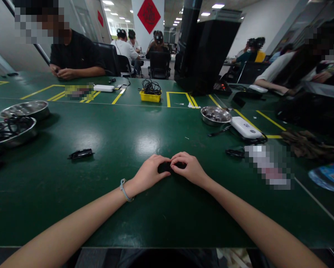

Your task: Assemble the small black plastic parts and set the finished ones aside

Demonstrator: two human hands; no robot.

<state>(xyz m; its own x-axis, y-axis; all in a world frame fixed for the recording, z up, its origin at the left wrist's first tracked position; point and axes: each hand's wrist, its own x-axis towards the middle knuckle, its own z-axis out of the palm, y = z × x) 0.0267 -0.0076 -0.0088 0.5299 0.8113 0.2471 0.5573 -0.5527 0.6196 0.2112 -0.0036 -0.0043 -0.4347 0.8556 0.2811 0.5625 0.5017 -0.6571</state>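
Note:
A small black part (164,167) sits between my two hands, low over the green table (128,219). My left hand (150,172), with a pale blue band on its wrist, is closed around the part's left side with thumb and fingers. Against its other end, my right hand (192,170) has its fingertips pinched together. The hands nearly touch, and they cover much of the part, so its exact kind cannot be made out. To the left of my left hand lies a black plastic piece (81,154); a similar dark piece (235,153) lies right of my right hand.
Metal bowls (42,111) stand at the left, one holding black cables. Another metal bowl (216,116) is beside a white box (245,127) at the right. Cables fill a yellow tray (150,96) farther back. A person (77,56) sits across the table; another leans in at the right.

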